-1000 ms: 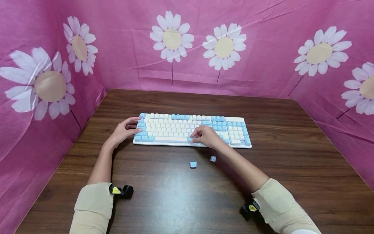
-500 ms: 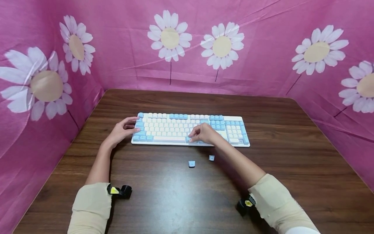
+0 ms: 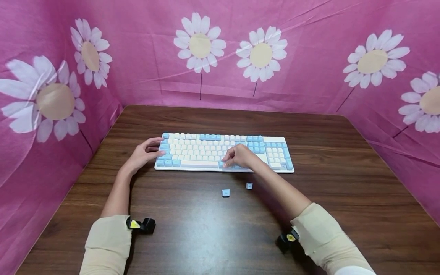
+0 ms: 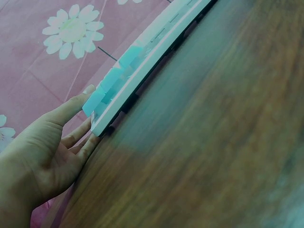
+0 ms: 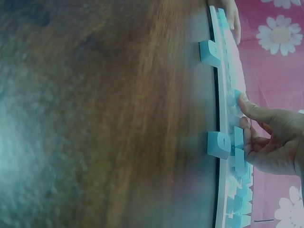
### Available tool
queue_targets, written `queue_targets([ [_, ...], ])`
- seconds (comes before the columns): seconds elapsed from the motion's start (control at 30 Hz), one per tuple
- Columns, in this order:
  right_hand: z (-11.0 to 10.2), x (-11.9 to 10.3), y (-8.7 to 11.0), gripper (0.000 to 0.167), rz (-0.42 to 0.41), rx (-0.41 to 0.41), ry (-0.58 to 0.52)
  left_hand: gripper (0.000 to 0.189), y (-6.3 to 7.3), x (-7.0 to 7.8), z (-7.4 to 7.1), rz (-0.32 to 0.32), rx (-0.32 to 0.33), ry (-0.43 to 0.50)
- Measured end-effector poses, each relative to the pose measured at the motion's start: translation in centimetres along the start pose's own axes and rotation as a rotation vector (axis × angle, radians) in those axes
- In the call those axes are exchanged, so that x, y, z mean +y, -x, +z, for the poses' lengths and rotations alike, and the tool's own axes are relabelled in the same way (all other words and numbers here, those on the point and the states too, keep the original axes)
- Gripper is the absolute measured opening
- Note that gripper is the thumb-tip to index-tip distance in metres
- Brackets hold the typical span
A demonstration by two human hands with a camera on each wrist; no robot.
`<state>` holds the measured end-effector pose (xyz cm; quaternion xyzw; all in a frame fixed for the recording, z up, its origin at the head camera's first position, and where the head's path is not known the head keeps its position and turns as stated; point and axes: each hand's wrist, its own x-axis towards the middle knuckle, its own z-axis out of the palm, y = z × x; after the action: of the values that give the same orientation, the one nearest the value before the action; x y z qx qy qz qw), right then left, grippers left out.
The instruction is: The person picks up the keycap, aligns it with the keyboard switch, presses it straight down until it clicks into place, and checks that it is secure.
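Observation:
A white and light-blue keyboard (image 3: 199, 147) lies across the table in the head view. My left hand (image 3: 141, 156) grips its left end, thumb and fingers bent around the side, as the left wrist view also shows. My right hand (image 3: 242, 156) is over the bottom row, right of the space bar. Its thumb and forefinger pinch at a blue keycap (image 5: 237, 95); the palm hides several keys around it. Two loose blue keycaps, a wider one (image 3: 225, 193) and a smaller one (image 3: 249, 186), lie on the table in front of the keyboard.
The brown wood-grain table (image 3: 192, 236) extends beyond the keyboard on all sides. A pink cloth (image 3: 148, 57) with white daisies hangs behind and beside it. Black wrist devices (image 3: 146, 225) sit near both sleeve cuffs.
The head view has shifted slightly. Both hands stay at the same places on the keyboard, and the two loose keycaps have not moved on the table.

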<state>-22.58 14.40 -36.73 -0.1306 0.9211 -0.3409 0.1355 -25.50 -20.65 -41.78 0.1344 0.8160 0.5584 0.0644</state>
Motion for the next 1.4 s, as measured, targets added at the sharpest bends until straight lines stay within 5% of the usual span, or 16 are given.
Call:
queue_targets([
  [0.5, 0.0, 0.1, 0.0, 0.013, 0.01, 0.01, 0.019, 0.058, -0.1, 0.0, 0.2, -0.006, -0.004, 0.007],
  [0.7, 0.1, 0.1, -0.2, 0.012, 0.022, -0.002, 0.014, 0.057, 0.6, 1.5, 0.2, -0.025, -0.014, 0.035],
  [1.03, 0.3, -0.3, 0.0, 0.008, 0.006, 0.019, 0.069, 0.055, 0.1, -0.3, 0.1, 0.058, 0.012, -0.002],
  [1.4, 0.2, 0.0, 0.2, 0.008, -0.035, -0.017, 0.082, 0.057, 0.1, 0.2, 0.1, -0.007, 0.0, 0.0],
])
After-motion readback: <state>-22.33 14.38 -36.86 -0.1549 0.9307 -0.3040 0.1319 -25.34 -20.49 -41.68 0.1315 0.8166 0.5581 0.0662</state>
